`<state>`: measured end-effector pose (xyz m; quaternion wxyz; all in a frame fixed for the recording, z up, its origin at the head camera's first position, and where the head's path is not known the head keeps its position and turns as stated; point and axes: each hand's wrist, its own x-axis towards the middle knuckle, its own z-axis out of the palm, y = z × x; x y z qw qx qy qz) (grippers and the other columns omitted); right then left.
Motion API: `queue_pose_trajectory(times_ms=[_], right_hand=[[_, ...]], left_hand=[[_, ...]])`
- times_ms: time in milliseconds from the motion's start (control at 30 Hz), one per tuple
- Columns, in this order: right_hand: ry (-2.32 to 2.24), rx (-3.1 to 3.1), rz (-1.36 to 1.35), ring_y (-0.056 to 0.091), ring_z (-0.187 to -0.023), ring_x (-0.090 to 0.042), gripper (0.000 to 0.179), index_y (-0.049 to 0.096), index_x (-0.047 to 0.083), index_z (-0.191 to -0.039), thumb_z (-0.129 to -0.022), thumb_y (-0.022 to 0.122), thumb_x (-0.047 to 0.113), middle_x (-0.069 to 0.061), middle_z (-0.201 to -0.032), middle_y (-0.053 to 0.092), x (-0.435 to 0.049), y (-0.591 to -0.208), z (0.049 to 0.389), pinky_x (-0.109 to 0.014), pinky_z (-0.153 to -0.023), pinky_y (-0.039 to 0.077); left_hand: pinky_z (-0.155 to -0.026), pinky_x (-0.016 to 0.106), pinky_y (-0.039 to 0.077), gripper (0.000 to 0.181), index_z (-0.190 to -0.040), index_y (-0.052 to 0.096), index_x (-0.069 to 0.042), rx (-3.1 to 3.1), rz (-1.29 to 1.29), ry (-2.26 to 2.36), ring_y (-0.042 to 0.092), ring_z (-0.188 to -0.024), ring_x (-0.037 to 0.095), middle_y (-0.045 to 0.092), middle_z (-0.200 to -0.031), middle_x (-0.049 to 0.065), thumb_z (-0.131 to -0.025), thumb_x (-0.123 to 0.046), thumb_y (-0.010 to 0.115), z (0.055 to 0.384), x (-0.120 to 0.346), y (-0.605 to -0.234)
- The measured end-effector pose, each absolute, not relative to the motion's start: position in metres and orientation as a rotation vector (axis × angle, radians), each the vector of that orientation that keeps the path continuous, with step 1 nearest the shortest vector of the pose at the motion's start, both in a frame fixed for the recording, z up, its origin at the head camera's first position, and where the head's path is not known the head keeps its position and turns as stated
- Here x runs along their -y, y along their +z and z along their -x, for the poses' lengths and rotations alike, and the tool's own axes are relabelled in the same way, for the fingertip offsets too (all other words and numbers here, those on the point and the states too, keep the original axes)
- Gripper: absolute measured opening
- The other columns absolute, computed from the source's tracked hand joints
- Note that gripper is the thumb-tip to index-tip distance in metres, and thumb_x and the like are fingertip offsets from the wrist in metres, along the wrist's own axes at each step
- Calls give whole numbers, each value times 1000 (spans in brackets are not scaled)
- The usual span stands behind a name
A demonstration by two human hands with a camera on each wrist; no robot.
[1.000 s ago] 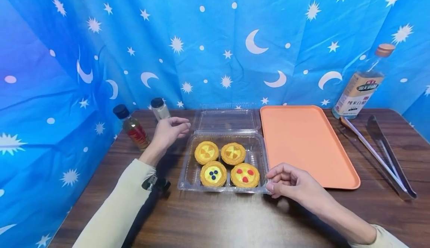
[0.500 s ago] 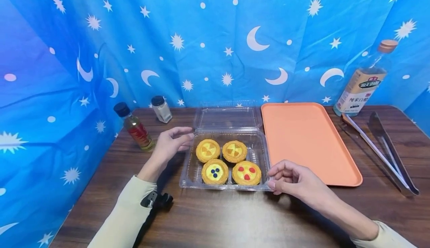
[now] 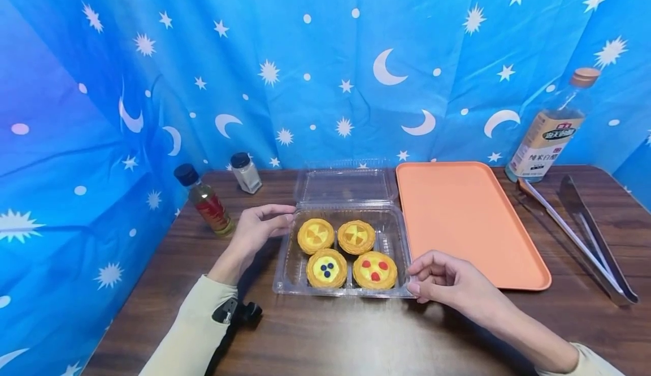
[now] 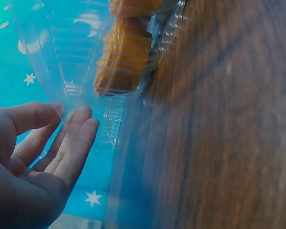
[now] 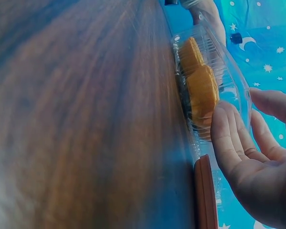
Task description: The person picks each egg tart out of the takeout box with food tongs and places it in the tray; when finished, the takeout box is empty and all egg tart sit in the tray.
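A clear plastic clamshell container (image 3: 346, 292) lies on the table with its lid (image 3: 346, 185) folded back. Inside sit several tarts: two with a yellow wedge pattern, a tart with dark blue berries (image 3: 327, 269) and a tart with red pieces (image 3: 375, 271). My left hand (image 3: 254, 230) pinches the container's left rim near the hinge; in the left wrist view the thumb and fingertips meet at the clear edge. At the front right corner, my right hand (image 3: 452, 279) grips the rim, thumb above and fingers under it in the right wrist view.
An orange tray (image 3: 458, 212) lies right of the container. Beyond it are metal tongs (image 3: 590, 246) and a tall vinegar bottle (image 3: 546, 133). At the back left stand a red-labelled bottle (image 3: 209, 206) and a black-capped shaker (image 3: 246, 175). A starry blue curtain (image 3: 325, 42) hangs behind.
My left hand has come down and toward the container from beside the shaker, and now takes hold of its left rim. My right hand keeps its grip at the corner.
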<state>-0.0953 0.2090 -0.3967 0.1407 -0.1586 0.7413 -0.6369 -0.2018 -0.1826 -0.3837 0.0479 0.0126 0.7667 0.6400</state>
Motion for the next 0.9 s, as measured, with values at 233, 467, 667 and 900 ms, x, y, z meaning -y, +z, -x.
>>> queue_pose_trajectory(times_ms=[233, 467, 667, 900], right_hand=[[-1796, -2196, 574, 73, -86, -26, 23, 67, -5, -124, -106, 66, 8, -16, -101, 74, -218, -393, 98, -38, -76, 66], [-1742, -2350, 465, 75, -100, -20, 31, 67, -4, -131, -107, 67, 16, -14, -115, 75, -235, -375, 104, -34, -83, 65], [-1744, -2570, 477, 76, -101, -18, 29, 67, -2, -133, -107, 66, 10, -9, -117, 77, -262, -361, 114, -31, -81, 64], [-1815, -2753, 369, 74, -103, -8, 30, 66, 2, -136, -106, 66, 4, 4, -121, 77, -299, -348, 125, -19, -83, 61]], left_hand=[[-95, 37, 62, 27, -127, 73, 3, -2324, -43, 1947, 76, -107, 25, 75, -122, 18, -101, -4, 72, 204, 185, -386], [-98, 39, 60, 28, -128, 73, 2, -2338, -66, 1927, 76, -107, 26, 76, -122, 18, -101, -7, 73, 204, 188, -387], [-100, 40, 59, 31, -128, 73, 1, -2354, -92, 1912, 76, -107, 27, 76, -120, 18, -100, -11, 76, 204, 189, -389], [-100, 39, 59, 33, -128, 74, 0, -2377, -119, 1897, 77, -106, 25, 75, -124, 16, -98, -13, 78, 205, 189, -391]])
